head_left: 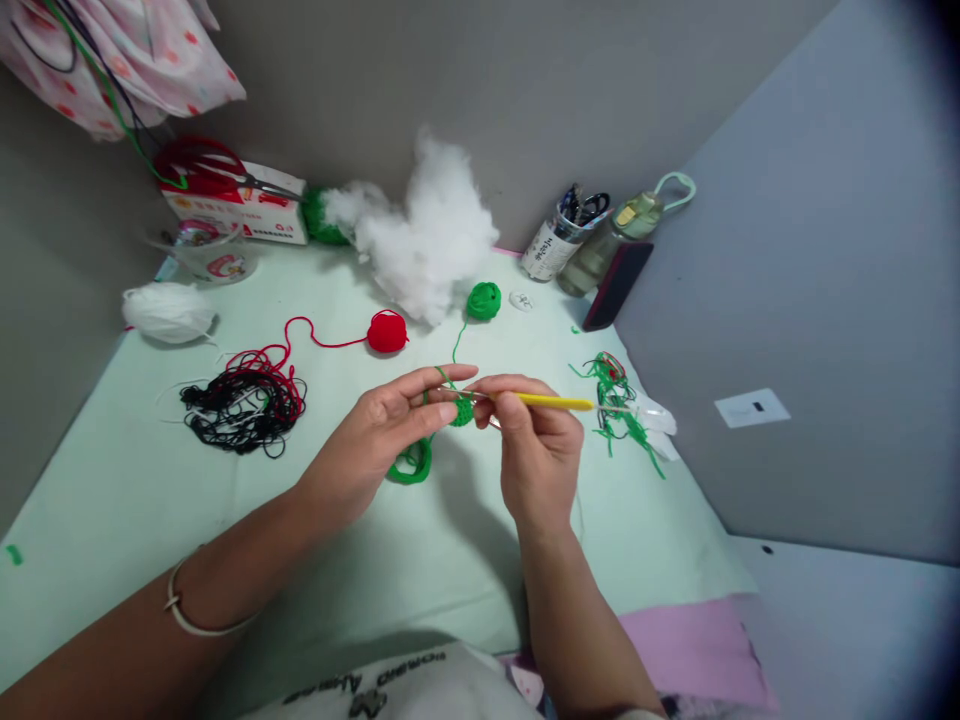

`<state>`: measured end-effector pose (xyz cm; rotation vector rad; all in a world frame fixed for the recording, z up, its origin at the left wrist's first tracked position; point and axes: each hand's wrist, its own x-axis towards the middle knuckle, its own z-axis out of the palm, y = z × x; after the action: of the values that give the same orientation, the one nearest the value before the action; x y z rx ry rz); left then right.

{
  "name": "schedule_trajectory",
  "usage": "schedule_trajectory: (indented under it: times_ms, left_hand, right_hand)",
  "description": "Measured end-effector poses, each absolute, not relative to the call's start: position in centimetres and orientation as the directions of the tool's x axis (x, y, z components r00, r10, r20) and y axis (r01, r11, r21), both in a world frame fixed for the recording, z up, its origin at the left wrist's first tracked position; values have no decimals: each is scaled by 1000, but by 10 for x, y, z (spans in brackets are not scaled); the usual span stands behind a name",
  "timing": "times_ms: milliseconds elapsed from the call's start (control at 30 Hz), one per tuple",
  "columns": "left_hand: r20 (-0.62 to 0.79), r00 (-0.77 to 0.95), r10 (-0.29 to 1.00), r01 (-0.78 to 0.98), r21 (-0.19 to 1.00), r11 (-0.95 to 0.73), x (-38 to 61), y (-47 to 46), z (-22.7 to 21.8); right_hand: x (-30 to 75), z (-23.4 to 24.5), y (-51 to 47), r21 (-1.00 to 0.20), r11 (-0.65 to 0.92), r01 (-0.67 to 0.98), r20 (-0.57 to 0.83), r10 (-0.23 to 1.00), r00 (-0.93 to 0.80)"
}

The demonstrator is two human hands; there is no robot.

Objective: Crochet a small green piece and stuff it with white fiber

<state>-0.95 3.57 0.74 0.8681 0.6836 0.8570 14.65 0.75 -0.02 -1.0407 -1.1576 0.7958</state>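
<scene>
The right hand (541, 455) gripped one yellow crochet hook (555, 401) in curled fingers; the left hand (367, 430) pinched one small green crochet piece (462, 412) between both hands. Farther off, one red yarn ball (387, 332) lay left of one small green ball (484, 301).

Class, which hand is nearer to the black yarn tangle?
Left. The left hand is right of the black yarn tangle; the right hand is farther right, holding the yellow-handled crochet hook.

This looks like a craft corner, home or office unclear: grey walls (585, 90) hem a table (97, 470) bearing green yarn (484, 300), red yarn (386, 332), stuffing (439, 230), scissors (274, 187) on a box (274, 218), and a pen cup (549, 250) beside a bottle (589, 260).
</scene>
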Motion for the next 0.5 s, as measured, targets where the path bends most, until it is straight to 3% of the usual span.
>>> schedule_trajectory:
  times_ms: [133,233,400,500]
  left_hand:
    - [-171,502,848,-339,863,375,-13,38,7]
    - [-179,477,860,-335,868,366,-15,40,6]
    - [-130,396,909,-292,921,259,-15,38,3]
    - [-125,331,935,-288,931,226,-12,35,3]
  right_hand:
    - [150,-1,9,-942,302,-146,262,934,244]
    - [150,3,7,-937,326,-124,291,928,234]
    - [146,2,0,-853,458,250,509,837,203]
    - [143,-5,-2,-584,602,544,727,686,21]
